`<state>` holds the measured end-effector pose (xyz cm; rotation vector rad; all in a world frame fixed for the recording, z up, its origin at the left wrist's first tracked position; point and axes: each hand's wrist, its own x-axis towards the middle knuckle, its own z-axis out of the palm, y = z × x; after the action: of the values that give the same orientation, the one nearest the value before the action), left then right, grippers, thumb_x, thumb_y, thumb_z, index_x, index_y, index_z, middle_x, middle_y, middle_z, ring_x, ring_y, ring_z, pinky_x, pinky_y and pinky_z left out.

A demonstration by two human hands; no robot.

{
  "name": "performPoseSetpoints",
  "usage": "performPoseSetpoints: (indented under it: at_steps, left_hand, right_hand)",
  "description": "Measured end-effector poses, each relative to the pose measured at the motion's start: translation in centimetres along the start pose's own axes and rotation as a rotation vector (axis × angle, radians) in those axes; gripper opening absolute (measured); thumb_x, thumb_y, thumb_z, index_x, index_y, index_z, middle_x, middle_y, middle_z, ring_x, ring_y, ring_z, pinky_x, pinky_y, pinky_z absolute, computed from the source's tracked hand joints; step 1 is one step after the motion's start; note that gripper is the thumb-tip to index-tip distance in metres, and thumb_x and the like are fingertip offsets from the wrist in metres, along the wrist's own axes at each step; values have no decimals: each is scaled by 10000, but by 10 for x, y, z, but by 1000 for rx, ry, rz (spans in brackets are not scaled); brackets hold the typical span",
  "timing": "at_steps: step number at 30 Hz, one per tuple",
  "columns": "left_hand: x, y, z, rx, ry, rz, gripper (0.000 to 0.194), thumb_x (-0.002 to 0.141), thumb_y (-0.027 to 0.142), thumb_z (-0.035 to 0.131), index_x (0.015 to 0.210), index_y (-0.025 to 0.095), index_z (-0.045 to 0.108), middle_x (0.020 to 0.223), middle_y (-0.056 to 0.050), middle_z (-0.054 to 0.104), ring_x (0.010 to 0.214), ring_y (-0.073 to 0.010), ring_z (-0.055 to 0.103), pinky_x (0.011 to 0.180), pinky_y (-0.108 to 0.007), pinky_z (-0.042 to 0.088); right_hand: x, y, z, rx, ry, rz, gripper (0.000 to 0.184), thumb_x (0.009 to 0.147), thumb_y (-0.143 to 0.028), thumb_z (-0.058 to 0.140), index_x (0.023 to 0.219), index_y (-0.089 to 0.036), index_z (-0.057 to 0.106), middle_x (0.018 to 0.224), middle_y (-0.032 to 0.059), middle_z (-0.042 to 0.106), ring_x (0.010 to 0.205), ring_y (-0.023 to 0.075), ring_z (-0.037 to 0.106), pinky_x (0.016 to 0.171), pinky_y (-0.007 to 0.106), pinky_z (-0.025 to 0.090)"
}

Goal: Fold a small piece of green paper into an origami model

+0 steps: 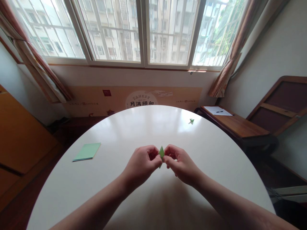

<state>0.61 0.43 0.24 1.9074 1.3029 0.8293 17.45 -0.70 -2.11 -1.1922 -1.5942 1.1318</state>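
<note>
A small green folded paper stands upright between my two hands, above the middle of the white table. Its pointed top and a narrow lower tip show; the rest is hidden by fingers. My left hand pinches its left side between thumb and curled fingers. From the other side, my right hand grips the right edge the same way, thumb towards me. Both thumbs nearly meet on the near face of the paper.
Green square paper sheets lie stacked at the left of the round white table. A small green folded paper figure sits at the far right. Beyond the rim, a wooden side table bears a white sheet with a pen.
</note>
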Motion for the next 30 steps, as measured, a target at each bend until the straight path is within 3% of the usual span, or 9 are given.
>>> performPoseSetpoints:
  at_steps: [5, 11, 17, 24, 30]
  left_hand:
    - [-1, 0, 1, -23, -20, 18, 189, 784, 265, 594, 623, 167, 605, 581, 16, 571, 562, -132, 498, 520, -235, 363]
    - [0, -5, 0, -77, -27, 37, 210, 843, 304, 561, 747, 162, 681, 668, -18, 648, 590, -152, 569, 515, -235, 422]
    - [1, -5, -1, -73, 13, 31, 171, 792, 249, 558, 668, 168, 644, 589, 11, 597, 536, -131, 516, 515, -233, 400]
    - [1, -5, -2, -54, 49, 31, 175, 780, 256, 584, 631, 169, 612, 569, 25, 542, 559, -126, 460, 525, -234, 353]
    - [1, -5, 0, -90, 19, 12, 192, 802, 275, 563, 648, 171, 612, 575, 22, 558, 531, -129, 502, 497, -231, 378]
  right_hand:
    - [2, 3, 0, 50, -14, 2, 87, 791, -173, 529, 719, -188, 575, 611, -36, 541, 533, 103, 441, 500, 231, 351]
    - [4, 4, -1, 126, 29, -16, 86, 775, -188, 539, 694, -182, 569, 608, -33, 534, 566, 116, 463, 531, 244, 383]
    - [2, 2, -2, 164, 2, 53, 75, 788, -204, 562, 717, -184, 561, 590, -42, 538, 468, 80, 412, 440, 209, 327]
    - [2, 0, -2, 223, 4, 65, 41, 772, -214, 562, 753, -182, 578, 689, 1, 607, 570, 111, 514, 429, 193, 339]
    - [5, 1, -2, 194, 7, 85, 69, 760, -198, 547, 695, -188, 564, 596, -33, 554, 475, 86, 431, 439, 210, 325]
